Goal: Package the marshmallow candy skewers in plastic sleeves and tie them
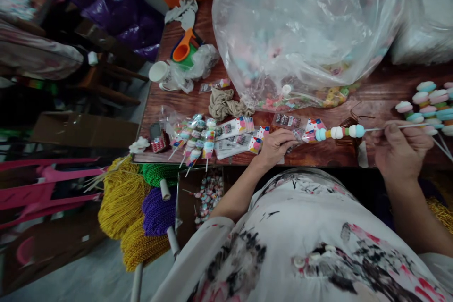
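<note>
My right hand (399, 148) grips the white stick of a marshmallow skewer (338, 132), threaded with blue, white and coloured pieces. The skewer points left, and its far end meets a clear printed plastic bag (308, 134). My left hand (278, 145) pinches that bag at the table's front edge; its fingertips are partly hidden. Left of this hand lie flat printed bags (235, 137) in a stack. Several bagged skewers (198, 139) sit farther left. Unwrapped skewers (430, 104) rest at the right, beyond my right hand.
A huge clear plastic bag (304, 23) of candy covers the back of the wooden table (198, 89). A crumpled cloth (222, 104), an orange scoop (182, 49) and a white cup (159, 71) are at left. Below stands a cardboard box (184, 212) with wrapped skewers, beside yellow cord bundles (122, 198).
</note>
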`<state>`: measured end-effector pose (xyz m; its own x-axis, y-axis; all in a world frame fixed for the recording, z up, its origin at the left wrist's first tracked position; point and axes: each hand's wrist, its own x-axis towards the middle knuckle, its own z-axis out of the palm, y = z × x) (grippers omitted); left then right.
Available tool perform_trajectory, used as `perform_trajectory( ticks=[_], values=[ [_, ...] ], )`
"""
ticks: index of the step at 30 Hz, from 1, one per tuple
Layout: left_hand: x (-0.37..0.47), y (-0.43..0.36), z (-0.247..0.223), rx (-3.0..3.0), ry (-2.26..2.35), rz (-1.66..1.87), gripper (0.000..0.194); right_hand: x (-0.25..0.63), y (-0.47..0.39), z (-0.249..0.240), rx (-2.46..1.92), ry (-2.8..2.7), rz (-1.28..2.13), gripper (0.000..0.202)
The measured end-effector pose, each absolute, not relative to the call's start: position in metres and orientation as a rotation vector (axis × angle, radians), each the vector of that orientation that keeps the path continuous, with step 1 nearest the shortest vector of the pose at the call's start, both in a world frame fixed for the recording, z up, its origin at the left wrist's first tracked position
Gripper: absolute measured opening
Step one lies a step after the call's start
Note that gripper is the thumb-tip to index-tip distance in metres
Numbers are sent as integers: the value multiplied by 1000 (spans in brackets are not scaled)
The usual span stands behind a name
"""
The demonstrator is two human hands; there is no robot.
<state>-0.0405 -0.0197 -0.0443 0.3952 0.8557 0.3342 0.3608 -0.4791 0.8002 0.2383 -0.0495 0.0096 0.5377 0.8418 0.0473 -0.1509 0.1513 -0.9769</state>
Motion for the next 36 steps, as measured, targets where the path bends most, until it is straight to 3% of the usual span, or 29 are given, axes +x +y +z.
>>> perform_trajectory(
  ticks=[12,25,27,30,36],
  values=[
    [-35,-25,-35,2379,1029,851,12,230,-64,17,-1186,-882,730,3],
    [-36,-23,-35,2411,951,928,13,229,-60,-7,-1100,-837,1096,11],
    [-36,-22,-27,2383,969,884,24,226,-61,-7,-1054,-824,1113,9],
    [-34,-16,-15,2409,947,783,56,222,-62,-6,-993,-801,1142,8],
    [-26,-10,-6,2413,971,566,51,215,-65,-3,-970,-781,1148,7]
  ],
)
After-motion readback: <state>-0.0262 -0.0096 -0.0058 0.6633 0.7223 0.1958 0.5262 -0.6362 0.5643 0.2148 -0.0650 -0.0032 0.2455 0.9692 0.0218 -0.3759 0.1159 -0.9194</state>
